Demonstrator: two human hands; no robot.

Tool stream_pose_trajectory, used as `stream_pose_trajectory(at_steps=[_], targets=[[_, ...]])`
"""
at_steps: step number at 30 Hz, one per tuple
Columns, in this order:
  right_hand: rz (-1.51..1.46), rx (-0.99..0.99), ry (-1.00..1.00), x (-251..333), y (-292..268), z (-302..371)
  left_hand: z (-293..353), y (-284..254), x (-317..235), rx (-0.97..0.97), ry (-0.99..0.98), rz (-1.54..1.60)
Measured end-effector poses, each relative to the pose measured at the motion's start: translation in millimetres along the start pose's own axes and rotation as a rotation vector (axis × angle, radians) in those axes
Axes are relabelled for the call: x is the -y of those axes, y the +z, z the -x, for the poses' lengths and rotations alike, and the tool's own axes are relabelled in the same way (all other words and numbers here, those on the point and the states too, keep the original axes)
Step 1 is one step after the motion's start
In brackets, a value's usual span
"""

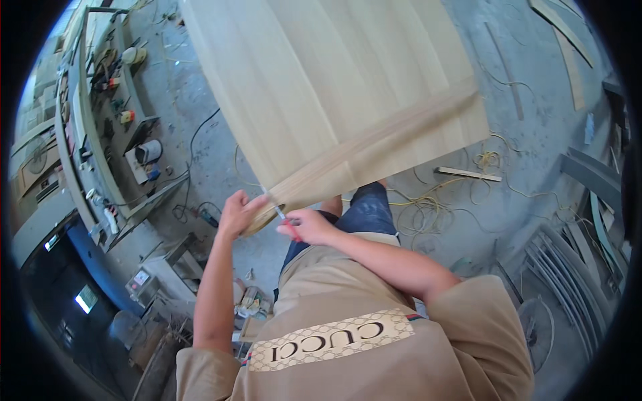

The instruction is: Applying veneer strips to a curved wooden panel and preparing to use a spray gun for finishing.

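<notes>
Tan shirt (348, 284), right hand (311, 226) gripping tool (289, 230), left hand (237, 212) touching strip (348, 150), grip unclear, wooden panel (321, 67), grey floor (455, 246)

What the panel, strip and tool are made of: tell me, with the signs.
Panel: wood or wood veneer, apparently unvarnished; pale, matte, with faint grain bands.
Strip: probably bare solid wood; fine lines run along its length, without gloss.
Tool: the silvery shaft looks like metal, though it is blurred; the red handle is perhaps plastic, judging by its even colour.
</notes>
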State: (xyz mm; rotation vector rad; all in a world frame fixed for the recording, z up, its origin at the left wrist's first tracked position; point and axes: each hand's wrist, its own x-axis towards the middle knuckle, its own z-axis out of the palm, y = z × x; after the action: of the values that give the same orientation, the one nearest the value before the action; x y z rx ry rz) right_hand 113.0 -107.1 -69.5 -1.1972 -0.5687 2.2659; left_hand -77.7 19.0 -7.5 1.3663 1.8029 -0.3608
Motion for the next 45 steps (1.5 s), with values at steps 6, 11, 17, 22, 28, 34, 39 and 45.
stream_pose_trajectory(at_steps=[6, 11, 17, 22, 28, 34, 39, 45], targets=[[0.022, -0.052, -0.033, -15, 16, -15, -16, -3, 27, 0.029, 0.047, -0.055], [0.08, -0.057, -0.071, -28, 17, -29, -24, -1, 35, 0.046, 0.025, -0.002], [0.064, -0.106, -0.083, -42, 18, -37, -31, 3, 41, 0.098, -0.021, 0.021], [0.265, -0.083, -0.025, -43, 17, -46, -32, 7, 57, 0.091, -0.044, 0.02], [0.77, -0.228, -0.567, 28, -21, 23, -24, 5, 100, -0.077, -0.032, -0.028], [0.819, -1.414, -0.48, 157, -280, 108, 11, 3, 137, -0.164, -0.079, 0.098], [0.675, -1.045, -0.371, 123, -271, 55, 47, 10, 129, -0.316, -0.267, 0.179], [0.424, -0.339, -0.109, 76, -164, 47, 97, 7, 93, -0.395, -0.367, 0.561]])
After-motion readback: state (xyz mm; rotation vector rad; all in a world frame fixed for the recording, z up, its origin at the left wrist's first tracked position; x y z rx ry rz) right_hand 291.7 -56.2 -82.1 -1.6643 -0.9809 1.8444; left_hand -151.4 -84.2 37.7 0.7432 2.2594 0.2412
